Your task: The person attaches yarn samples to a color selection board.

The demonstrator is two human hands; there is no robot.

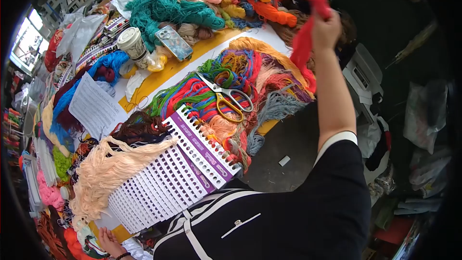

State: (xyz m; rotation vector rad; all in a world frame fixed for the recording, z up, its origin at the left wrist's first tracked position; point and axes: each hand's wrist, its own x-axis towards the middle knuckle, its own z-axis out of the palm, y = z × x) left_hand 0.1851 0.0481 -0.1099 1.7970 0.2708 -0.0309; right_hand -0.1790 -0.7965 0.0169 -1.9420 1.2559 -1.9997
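My right hand point(327, 28) is raised at the upper right, its fingers wrapped round a red skein of thread point(303, 43). The skein's top sticks up above my fist and its length hangs down to the table's edge. My left hand point(110, 244) rests low by the front left corner of the table, fingers stretched out, with no object visible in it. Close to it lie a peach thread bundle point(103, 175) and overlapping white punched thread cards point(154, 188) with purple headers. Scissors point(225, 97) with gold and silver handles lie on multicoloured threads point(192, 91).
Beyond the threads are a patterned phone point(174, 43), a lidded paper cup point(132, 45) and teal yarn point(163, 12). A printed sheet point(95, 106) lies at left. Orange skeins point(260, 2) pile up at the back. A grey machine point(361, 74) stands on the right.
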